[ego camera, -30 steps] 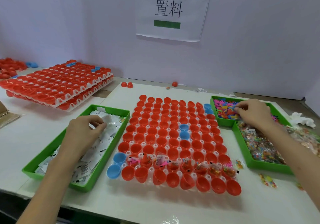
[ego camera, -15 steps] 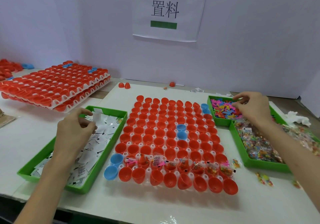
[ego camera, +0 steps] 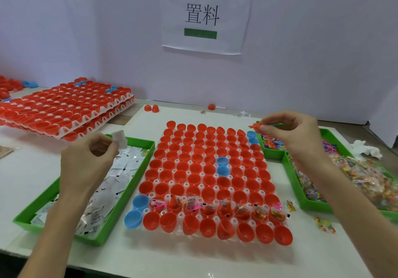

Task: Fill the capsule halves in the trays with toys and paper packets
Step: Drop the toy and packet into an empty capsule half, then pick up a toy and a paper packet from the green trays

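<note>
- The left hand (ego camera: 86,165) pinches a paper packet (ego camera: 120,138) at its fingertips.
- The right hand (ego camera: 295,133) pinches a red toy (ego camera: 254,125).
- Best move: drop both into one empty cup of the capsule tray (ego camera: 152,194) between the hands.

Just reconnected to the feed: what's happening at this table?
A person is filling red plastic capsule halves. The left hand pinches a small white paper packet above the green plastic tray of packets; the right hand, above the green toy tray, pinches a small red plastic toy. Only the second-nearest row holds fillings.
</note>
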`<state>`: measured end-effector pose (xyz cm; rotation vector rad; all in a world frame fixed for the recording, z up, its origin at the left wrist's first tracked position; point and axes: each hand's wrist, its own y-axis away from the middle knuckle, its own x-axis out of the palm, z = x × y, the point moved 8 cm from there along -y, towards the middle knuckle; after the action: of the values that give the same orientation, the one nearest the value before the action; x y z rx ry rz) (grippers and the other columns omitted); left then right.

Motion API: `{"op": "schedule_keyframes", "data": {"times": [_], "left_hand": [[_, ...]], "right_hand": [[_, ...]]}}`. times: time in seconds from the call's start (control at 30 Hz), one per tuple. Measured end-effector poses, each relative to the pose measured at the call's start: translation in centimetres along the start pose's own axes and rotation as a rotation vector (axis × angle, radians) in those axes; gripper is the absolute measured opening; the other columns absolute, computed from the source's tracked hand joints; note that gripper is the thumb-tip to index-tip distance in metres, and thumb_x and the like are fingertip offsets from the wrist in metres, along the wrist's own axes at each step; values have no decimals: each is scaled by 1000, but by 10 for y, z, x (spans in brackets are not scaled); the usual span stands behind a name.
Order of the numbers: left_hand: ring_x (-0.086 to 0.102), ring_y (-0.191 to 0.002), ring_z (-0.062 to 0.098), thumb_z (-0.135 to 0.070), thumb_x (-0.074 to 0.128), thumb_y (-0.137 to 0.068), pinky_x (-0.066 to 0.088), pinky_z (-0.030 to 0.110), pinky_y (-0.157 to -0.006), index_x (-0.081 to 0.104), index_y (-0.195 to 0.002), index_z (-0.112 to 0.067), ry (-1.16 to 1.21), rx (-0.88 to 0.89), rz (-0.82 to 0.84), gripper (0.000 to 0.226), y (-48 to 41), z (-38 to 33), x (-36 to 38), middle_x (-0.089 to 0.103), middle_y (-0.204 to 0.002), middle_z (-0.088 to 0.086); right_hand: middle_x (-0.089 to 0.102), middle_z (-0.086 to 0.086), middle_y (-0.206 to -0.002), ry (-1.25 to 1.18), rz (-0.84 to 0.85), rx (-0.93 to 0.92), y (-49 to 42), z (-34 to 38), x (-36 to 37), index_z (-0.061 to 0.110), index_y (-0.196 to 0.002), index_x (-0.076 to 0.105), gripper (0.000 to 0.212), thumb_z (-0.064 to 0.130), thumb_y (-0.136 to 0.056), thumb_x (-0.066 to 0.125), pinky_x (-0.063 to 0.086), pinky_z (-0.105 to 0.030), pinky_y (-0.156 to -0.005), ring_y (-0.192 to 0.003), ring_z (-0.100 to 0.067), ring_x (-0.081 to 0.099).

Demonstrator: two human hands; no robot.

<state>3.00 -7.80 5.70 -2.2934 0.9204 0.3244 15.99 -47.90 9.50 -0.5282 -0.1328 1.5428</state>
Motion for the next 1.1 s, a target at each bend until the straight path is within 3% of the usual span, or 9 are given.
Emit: {"op": "schedule_keyframes", "data": {"times": [0.2,0.37,0.5,0.67,0.73,0.8,0.87,0.93,1.1], "left_hand": [[69,-69,12,-15,72,-89,54,12,-66,70,-86,-22,62,45,-72,8,11,-34,8,71,-78,-8],[70,-80,27,-33,72,-90,58,49,-81,70,-81,-22,-185,-207,-50,14,4,12,-2,73,-78,-1],[68,-69,31,-44,78,-84,59,54,-76,67,-69,-20,-242,-381,16,31,8,44,-19,71,-68,1],[67,-72,35,-47,80,-80,58,57,-77,65,-67,-16,-230,-401,53,36,14,43,-22,70,-67,7],[65,-74,35,-47,78,-82,57,54,-78,63,-69,-18,-196,-349,-2,35,19,29,-21,70,-74,8],[64,-72,20,-43,77,-82,55,44,-74,65,-74,-24,-71,-245,-41,24,31,-2,-11,70,-81,4],[66,-67,5,-35,78,-82,54,27,-62,71,-76,-27,164,-144,20,12,47,-43,15,72,-77,-7],[68,-61,5,-27,77,-82,52,15,-55,77,-77,-29,410,-97,124,5,67,-81,43,74,-71,-7],[65,-55,7,-29,75,-79,52,14,-55,80,-81,-31,770,-104,107,6,105,-127,74,72,-64,-1]], "right_hand": [[77,5,-89,-139,32,-29,38,42,20,24,-87,74,24,4,-76,82,56,-18,-70,-81,-14,75],[76,7,-88,-137,50,-42,55,52,22,26,-86,74,27,2,-78,80,56,-18,-71,-83,-12,75],[75,14,-87,-86,49,-15,61,44,20,27,-82,74,27,1,-77,80,54,-12,-67,-82,-6,74],[76,8,-86,-120,15,-2,65,43,20,26,-80,73,22,6,-76,81,55,-14,-68,-80,-13,75],[76,3,-85,-199,-26,-6,67,47,19,26,-79,73,15,14,-74,82,55,-15,-69,-79,-16,76],[76,1,-83,-267,-81,-14,74,52,19,25,-80,74,12,25,-69,79,55,-16,-72,-79,-16,76],[76,-1,-82,-326,-103,-26,85,55,24,24,-82,76,14,27,-69,78,56,-17,-74,-79,-17,75],[76,-2,-82,-382,-89,-30,97,56,33,25,-84,78,15,26,-69,79,57,-21,-75,-79,-19,75],[77,1,-85,-403,-110,-78,116,62,33,31,-85,80,15,30,-70,80,59,-24,-74,-81,-14,75]]}}
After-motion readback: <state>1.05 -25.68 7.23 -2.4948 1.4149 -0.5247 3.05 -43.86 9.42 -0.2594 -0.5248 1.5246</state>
